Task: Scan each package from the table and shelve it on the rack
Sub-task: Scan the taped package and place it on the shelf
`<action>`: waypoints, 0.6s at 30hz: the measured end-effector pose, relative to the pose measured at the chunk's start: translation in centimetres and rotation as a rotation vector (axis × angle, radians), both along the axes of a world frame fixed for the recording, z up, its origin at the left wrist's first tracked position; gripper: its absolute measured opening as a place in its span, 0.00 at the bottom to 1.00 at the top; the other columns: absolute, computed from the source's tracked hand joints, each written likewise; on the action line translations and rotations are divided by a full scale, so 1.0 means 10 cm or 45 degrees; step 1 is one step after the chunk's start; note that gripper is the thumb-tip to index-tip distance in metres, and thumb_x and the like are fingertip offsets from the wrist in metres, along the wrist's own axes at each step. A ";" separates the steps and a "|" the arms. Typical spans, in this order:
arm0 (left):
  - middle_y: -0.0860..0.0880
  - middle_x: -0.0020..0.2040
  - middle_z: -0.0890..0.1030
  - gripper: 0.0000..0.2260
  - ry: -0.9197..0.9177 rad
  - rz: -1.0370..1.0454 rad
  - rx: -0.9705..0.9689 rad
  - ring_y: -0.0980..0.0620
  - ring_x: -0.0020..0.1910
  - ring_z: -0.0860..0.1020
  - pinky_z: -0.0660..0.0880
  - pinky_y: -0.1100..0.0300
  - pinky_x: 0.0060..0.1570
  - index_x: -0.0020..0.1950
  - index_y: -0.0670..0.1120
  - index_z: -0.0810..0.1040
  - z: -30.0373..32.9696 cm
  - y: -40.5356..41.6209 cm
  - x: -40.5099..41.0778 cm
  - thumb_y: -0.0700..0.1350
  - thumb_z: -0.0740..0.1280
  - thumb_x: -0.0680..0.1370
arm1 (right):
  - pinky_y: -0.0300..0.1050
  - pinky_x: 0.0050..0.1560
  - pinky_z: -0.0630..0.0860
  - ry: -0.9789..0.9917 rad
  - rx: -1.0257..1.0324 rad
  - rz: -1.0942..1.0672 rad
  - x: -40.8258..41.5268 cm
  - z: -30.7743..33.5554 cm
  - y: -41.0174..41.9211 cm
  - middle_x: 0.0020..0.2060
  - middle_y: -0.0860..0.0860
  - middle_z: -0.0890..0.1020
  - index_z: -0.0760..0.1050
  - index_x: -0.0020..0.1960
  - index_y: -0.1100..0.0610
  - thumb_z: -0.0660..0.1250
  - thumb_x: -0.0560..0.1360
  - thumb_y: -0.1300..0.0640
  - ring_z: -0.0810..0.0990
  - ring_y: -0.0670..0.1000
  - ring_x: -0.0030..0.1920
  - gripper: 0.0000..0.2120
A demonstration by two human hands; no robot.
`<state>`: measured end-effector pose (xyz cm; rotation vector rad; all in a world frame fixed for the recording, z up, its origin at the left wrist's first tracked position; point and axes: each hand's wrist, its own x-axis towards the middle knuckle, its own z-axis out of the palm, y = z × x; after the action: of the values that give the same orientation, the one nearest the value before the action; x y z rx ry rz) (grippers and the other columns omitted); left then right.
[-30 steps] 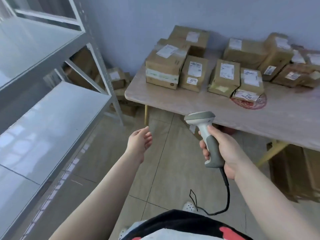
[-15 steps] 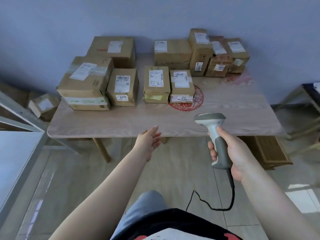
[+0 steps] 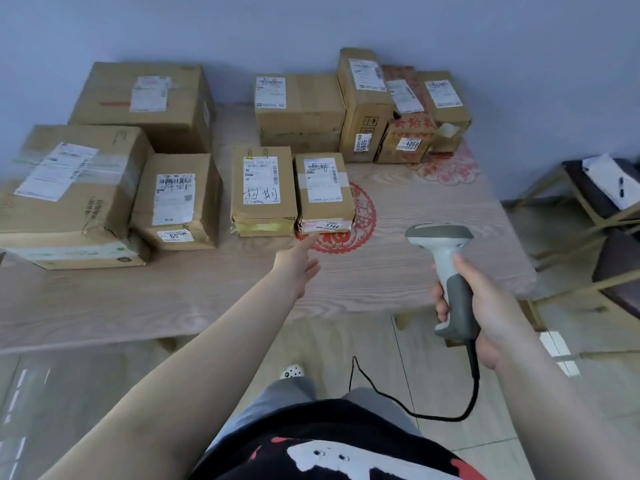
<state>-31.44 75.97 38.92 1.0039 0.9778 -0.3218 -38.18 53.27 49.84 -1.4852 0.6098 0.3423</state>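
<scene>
The left hand (image 3: pixel 296 263) reaches with straight fingers toward the small brown cardboard package tagged 5144 (image 3: pixel 323 192), holding nothing. The right hand (image 3: pixel 479 299) grips the grey-and-white handheld scanner (image 3: pixel 446 271). About ten taped brown boxes crowd the pale wooden table (image 3: pixel 138 299); most of the work looks undone, and the rack is out of view.

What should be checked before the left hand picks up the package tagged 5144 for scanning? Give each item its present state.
1. Left hand free to grasp: ok, fingers extended, holding nothing.
2. Left hand at the 5144 package: ok, fingertips at its near edge; contact cannot tell.
3. Scanner in the right hand: ok, gripped by the handle.
4. Label visible on top: ok.
5. Nothing stacked on the package: ok.
6. Clearance from the neighbouring package on its left: cannot tell, they sit very close.
</scene>
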 end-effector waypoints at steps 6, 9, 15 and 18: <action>0.47 0.48 0.72 0.32 0.087 0.072 -0.036 0.48 0.50 0.78 0.79 0.56 0.55 0.72 0.42 0.68 -0.03 -0.17 0.44 0.53 0.76 0.74 | 0.42 0.28 0.69 0.044 0.005 0.050 0.45 -0.02 -0.16 0.31 0.51 0.77 0.75 0.57 0.58 0.61 0.79 0.43 0.72 0.48 0.26 0.19; 0.48 0.48 0.73 0.30 0.129 0.166 -0.062 0.47 0.55 0.79 0.78 0.59 0.54 0.71 0.45 0.69 -0.11 -0.28 0.68 0.55 0.74 0.75 | 0.41 0.28 0.69 0.021 0.020 0.114 0.70 -0.08 -0.29 0.31 0.51 0.78 0.75 0.59 0.59 0.60 0.80 0.44 0.72 0.47 0.26 0.19; 0.46 0.56 0.73 0.37 0.264 0.347 0.092 0.43 0.51 0.78 0.82 0.46 0.50 0.61 0.47 0.70 -0.26 -0.51 1.13 0.68 0.76 0.63 | 0.44 0.30 0.69 0.022 -0.027 0.316 1.16 -0.13 -0.74 0.32 0.52 0.78 0.74 0.49 0.58 0.60 0.80 0.45 0.73 0.48 0.26 0.16; 0.45 0.61 0.74 0.49 0.258 0.418 0.155 0.39 0.55 0.77 0.82 0.45 0.46 0.67 0.48 0.68 -0.63 -0.56 1.36 0.70 0.77 0.53 | 0.45 0.31 0.69 0.039 -0.056 0.421 1.40 -0.12 -1.05 0.32 0.52 0.79 0.74 0.48 0.58 0.60 0.80 0.44 0.73 0.48 0.25 0.16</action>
<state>-17.88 70.37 32.61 0.9133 1.3384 -0.0915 -24.22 42.82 48.65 -1.6274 0.3960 0.6117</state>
